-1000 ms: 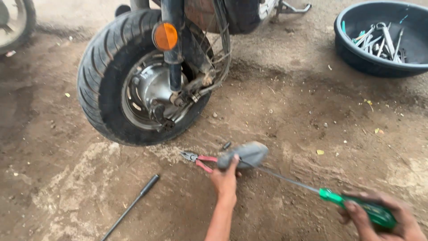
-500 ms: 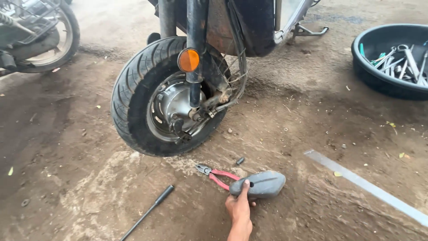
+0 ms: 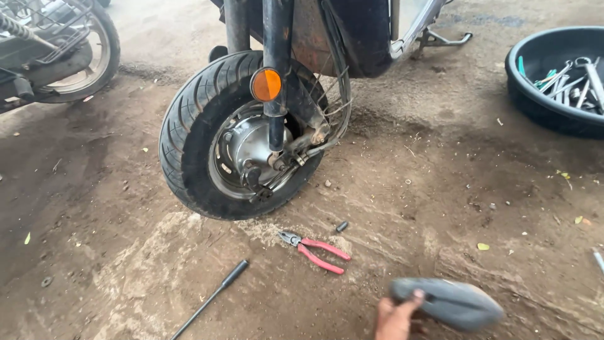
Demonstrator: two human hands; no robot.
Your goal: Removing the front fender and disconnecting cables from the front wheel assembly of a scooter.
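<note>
While the left hand [image 3: 396, 318] is gripping the grey oval cover [image 3: 448, 303] at the near edge, right of the red pliers [image 3: 316, 249], the other hand being out of view, it's lifting it clear, I'd say.

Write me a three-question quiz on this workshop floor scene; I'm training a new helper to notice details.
1. True or false: the red-handled pliers lie on the ground below the front wheel.
2. What does the hand grip? A) grey mirror housing B) black rod C) basin
3. Where are the spanners kept?

Key:
1. True.
2. A, the grey mirror housing; the black rod lies untouched to its left.
3. In the dark round basin at the upper right.
</note>
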